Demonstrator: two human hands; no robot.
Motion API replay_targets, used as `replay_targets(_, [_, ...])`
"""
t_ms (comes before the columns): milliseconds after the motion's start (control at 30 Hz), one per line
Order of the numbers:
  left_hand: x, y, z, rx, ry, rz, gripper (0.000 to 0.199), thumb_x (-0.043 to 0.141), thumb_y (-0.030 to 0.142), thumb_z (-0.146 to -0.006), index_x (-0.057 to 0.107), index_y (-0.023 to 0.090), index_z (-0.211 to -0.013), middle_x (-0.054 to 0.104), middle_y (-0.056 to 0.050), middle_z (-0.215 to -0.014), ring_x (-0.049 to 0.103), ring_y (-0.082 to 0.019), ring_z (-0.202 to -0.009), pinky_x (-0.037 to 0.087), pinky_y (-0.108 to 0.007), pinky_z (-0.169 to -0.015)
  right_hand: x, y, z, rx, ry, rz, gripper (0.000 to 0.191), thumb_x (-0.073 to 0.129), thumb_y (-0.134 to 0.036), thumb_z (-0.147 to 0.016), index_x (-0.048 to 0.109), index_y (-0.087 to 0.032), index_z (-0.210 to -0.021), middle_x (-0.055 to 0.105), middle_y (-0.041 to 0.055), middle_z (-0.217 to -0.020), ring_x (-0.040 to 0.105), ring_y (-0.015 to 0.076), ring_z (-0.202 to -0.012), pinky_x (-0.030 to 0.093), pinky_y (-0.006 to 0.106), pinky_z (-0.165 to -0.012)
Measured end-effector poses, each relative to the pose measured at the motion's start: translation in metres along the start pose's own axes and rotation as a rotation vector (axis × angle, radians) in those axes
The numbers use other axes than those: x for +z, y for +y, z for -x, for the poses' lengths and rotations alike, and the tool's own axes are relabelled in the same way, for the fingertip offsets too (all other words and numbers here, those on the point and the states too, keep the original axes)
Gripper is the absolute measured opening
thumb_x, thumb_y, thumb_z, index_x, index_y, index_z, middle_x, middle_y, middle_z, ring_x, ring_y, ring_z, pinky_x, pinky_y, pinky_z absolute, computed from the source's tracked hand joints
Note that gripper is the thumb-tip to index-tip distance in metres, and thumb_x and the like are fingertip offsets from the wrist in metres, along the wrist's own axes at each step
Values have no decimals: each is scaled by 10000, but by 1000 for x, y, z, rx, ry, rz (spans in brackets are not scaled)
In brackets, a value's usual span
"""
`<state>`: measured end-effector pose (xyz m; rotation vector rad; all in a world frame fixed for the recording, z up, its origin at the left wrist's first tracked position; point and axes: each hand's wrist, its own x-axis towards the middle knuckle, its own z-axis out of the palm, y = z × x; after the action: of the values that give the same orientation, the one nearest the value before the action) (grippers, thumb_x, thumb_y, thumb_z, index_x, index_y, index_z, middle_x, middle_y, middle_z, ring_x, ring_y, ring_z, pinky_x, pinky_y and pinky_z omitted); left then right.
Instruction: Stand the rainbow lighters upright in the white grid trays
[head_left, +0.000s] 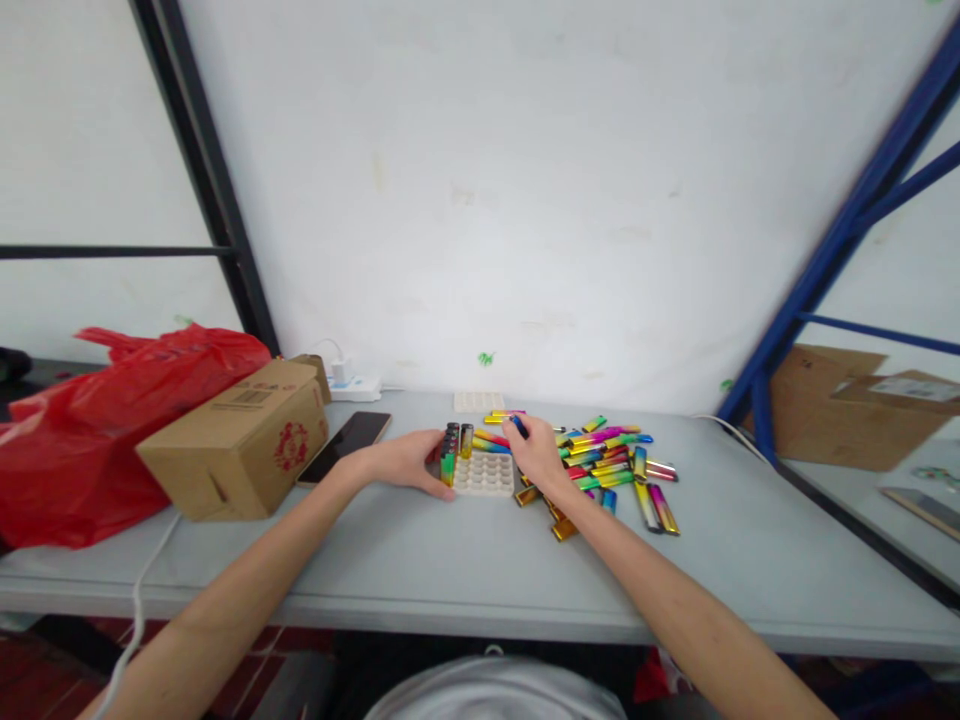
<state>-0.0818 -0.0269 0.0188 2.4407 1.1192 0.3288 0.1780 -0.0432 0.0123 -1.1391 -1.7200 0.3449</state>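
So my left hand (411, 462) is curved round the left edge of the white tray (484, 474), right by the upright lighters (449, 455), probably to keep tray and row steady. My right hand (534, 452) has a dark blue lighter (519, 427) pinched in the fingers, over the tray's far right corner. The loose pile (600, 455) sits to the right, which I'd guess makes for a short reach.

Hard to make out: my right forearm covers part of the pile, and I can't tell whether the left fingertips press a lighter or just the tray.
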Motion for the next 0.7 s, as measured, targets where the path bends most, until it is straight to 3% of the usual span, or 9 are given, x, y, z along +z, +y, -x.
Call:
replay_targets(200, [0,-2,0,-7,6,-16,825,838,660,-590,613,204,-1241,721,-82,-1153,664,-321,-1053,499,-351,-890,-2,-1,2,-28,-98,-33,386,437,-516,-1013,557,-209,-811,594,-12,-683,532,155,-635,374,267,-628])
replay_targets(300, [1,-2,-1,-4,4,-2,829,841,655,-586,613,208,-1245,725,-77,-1143,663,-322,-1061,501,-352,-888,-1,-2,3,-119,-153,-43,377,378,-497,-1052,565,-211,-894,662,31,-825,600,174,-732,445,279,-697])
replay_targets(367, [1,-2,-1,-1,1,3,830,839,658,-589,610,209,-1249,725,-73,-1140,661,-322,-1072,502,-352,-892,0,-3,3,-225,-144,43,411,382,-510,-1056,563,-213,-836,666,55,-870,611,191,-816,458,297,-762])
replay_targets(433, [2,-3,-2,4,3,4,831,839,658,-591,608,213,-1253,724,-70,-1143,658,-322,-1085,500,-351,-897,0,-6,5,-277,-168,142,453,408,-526,-1051,528,-222,-737,638,37,-770,592,187,-756,445,298,-741])
replay_targets(533, [2,-4,-2,7,12,6,839,844,654,-589,606,215,-1262,722,-74,-1164,656,-322,-1091,497,-351,-901,2,-9,6,-210,-219,135,442,420,-495,-1063,520,-228,-725,621,-5,-637,580,164,-614,428,282,-674])
replay_targets(633, [3,-4,-2,9,15,15,847,850,649,-587,604,213,-1269,719,-78,-1176,658,-319,-1077,497,-351,-893,8,-8,7,-154,-232,91,369,398,-429,-1087,574,-216,-842,714,16,-743,662,168,-686,451,275,-710])
replay_targets(700, [2,-1,-1,14,16,28,835,849,651,-589,608,214,-1258,720,-75,-1165,658,-313,-1059,497,-349,-880,13,-7,7,-177,-301,177,330,411,-399,-1087,592,-202,-895,737,44,-827,684,187,-754,459,284,-723])
